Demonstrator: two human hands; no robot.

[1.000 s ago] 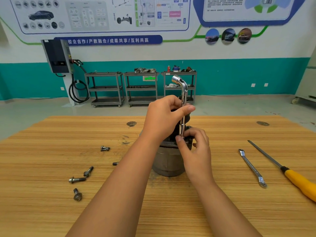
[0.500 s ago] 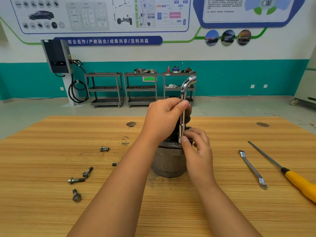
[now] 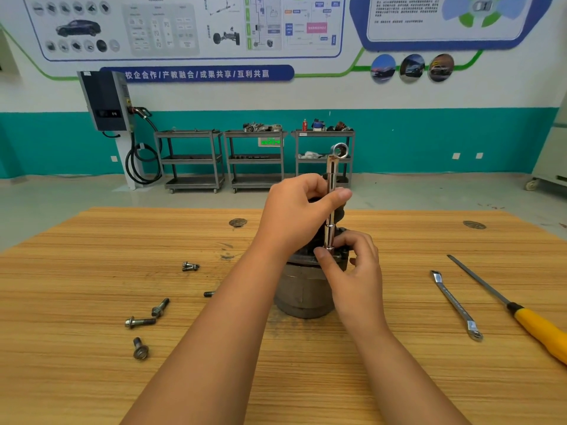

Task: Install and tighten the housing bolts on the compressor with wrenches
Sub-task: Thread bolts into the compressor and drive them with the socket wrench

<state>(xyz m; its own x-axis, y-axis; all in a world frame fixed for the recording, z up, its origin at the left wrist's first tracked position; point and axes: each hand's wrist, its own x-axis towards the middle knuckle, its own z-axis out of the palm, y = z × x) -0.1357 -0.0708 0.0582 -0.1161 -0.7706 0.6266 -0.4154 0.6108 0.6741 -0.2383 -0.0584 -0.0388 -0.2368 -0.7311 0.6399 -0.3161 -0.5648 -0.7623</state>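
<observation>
Two arms: the left arm [image 3: 208, 348] and right arm [image 3: 408, 372] come in from the bottom edge, bare, over the table [image 3: 76, 388].
Bolts [image 3: 139, 322]: five lie loose on the wood left of the left arm, which half hides one. All are apart from the compressor.
Screwdriver [image 3: 521, 314]: it has a yellow handle and lies at the right edge, with its shaft pointing away and to the left.
Spanner [image 3: 455, 305]: it lies flat near the screwdriver's left side, roughly parallel and not touching.
Compressor [image 3: 302, 292]: grey, it stands upright at mid-table between the wrists, its top mostly covered by the hands.
Right hand [image 3: 356, 265]: thumb and fingers pinch the wrench's lower end where it meets the compressor's top.
Left hand [image 3: 294, 210]: it sits higher, curled round the wrench's shaft with the thumb laid across the front.
Wrench [image 3: 329, 233]: chrome and L-shaped, it stands upright, with its bent socket head above the left hand.
Bolt under the socket: hidden by fingers, so I cannot tell.
Carts [image 3: 190, 161]: three grey ones stand against the teal wall, two with parts on top.
Charger [image 3: 106, 101]: a dark box with a looped cable, left of the carts.
Posters [image 3: 184, 26]: car diagrams on the white wall above.
</observation>
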